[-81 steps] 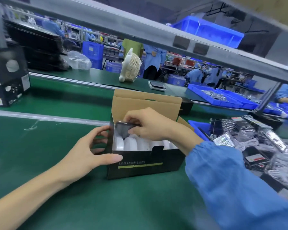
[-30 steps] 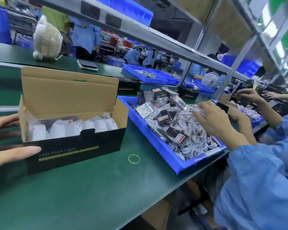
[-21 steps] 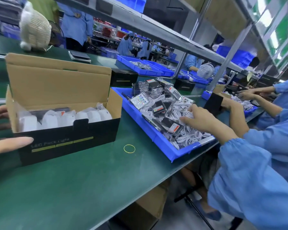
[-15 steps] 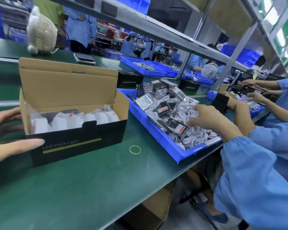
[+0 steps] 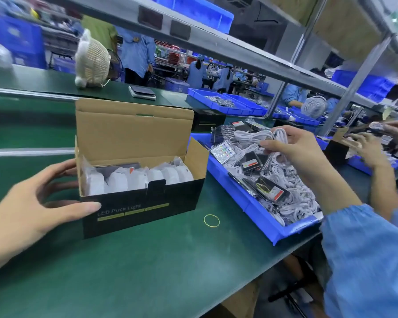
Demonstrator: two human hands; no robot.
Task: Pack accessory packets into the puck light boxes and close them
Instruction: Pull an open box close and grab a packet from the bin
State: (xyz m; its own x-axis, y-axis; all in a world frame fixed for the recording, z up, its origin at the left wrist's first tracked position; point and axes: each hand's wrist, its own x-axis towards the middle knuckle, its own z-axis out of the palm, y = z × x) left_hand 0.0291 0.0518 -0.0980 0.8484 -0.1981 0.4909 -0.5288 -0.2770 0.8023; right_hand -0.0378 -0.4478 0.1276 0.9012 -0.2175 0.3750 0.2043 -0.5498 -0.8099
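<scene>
An open black puck light box (image 5: 143, 203) stands on the green table, its brown lid flap upright, white wrapped puck lights (image 5: 138, 177) in a row inside. My left hand (image 5: 39, 203) holds the box's left end, thumb across the front face and fingers behind. To the right a blue bin (image 5: 260, 216) holds several accessory packets and white cable bundles. My right hand (image 5: 292, 148) is lifted above the bin and pinches a bagged white cable packet (image 5: 260, 135).
A yellow rubber band (image 5: 211, 220) lies on the table in front of the bin. A white fan (image 5: 91, 63) and a phone (image 5: 142, 91) sit behind the box. Another worker's hands (image 5: 372, 145) work at a further blue bin on the right. The table edge runs close on the right.
My right hand left the box, reached into the blue bin, and has now risen out of it with a white cable packet. My left hand stayed on the box.
</scene>
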